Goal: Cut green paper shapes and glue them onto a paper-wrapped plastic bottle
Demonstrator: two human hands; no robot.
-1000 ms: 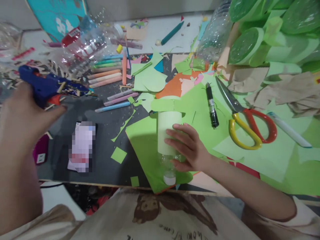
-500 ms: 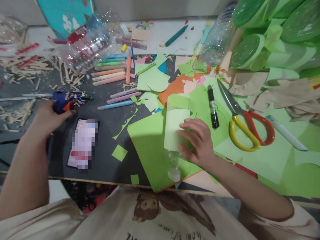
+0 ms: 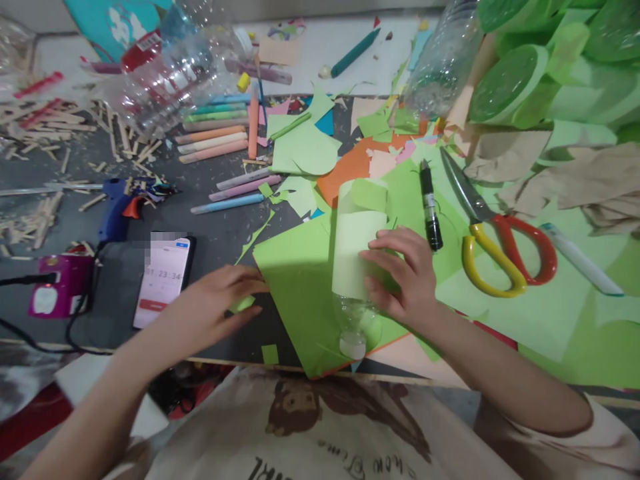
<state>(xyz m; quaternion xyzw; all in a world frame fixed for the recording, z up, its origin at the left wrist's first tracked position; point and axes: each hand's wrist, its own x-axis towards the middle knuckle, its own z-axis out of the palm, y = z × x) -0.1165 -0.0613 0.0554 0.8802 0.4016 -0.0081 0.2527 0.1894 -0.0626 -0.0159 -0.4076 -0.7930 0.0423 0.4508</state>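
Observation:
A clear plastic bottle (image 3: 351, 307) wrapped in pale green paper (image 3: 349, 250) lies on green sheets, its white cap (image 3: 353, 345) toward me. My right hand (image 3: 405, 270) rests on its right side, fingers curved over the paper wrap. Over a small green paper square (image 3: 243, 304) is my left hand (image 3: 230, 300), fingers apart and holding nothing; it partly covers the square. Under the bottle, a bright green sheet (image 3: 295, 280) has its left edge close to my left fingertips. A blue glue gun (image 3: 115, 207) lies on its side at the left.
A phone (image 3: 163, 280) lies left of my left hand, beside a purple box with a plugged-in cord (image 3: 60, 287). Scissors (image 3: 493, 233) and a black pen (image 3: 430, 207) lie to the right. Markers (image 3: 215, 137), plastic bottles (image 3: 175, 80) and paper scraps (image 3: 305, 147) fill the back.
My left hand has let go of the glue gun and moved right and toward me, over the green square. My right hand stays at the wrapped bottle. The view has shifted slightly.

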